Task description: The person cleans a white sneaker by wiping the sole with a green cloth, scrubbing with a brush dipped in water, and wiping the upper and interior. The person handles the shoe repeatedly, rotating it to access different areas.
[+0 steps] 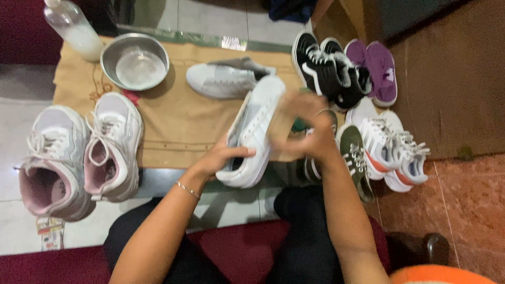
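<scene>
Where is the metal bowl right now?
In the head view the metal bowl sits at the upper left on the tan mat, beside the plastic bottle and left of the lone white shoe.

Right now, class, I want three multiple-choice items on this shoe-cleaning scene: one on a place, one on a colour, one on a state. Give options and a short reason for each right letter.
1. Where is the metal bowl?
A. on the tan cloth
B. on the person's lap
C. inside a shoe

2. What colour is the shoe held in the hands?
A. black
B. purple
C. white

3. What is the left hand doing?
A. resting open on the floor
B. gripping the white shoe
C. holding the bottle

Answers: 1 A, the bowl sits on the cloth near its far edge. 2 C, its upper and sole are white. 3 B, its fingers wrap the shoe's side, while the blurred right hand is against the shoe.
</scene>
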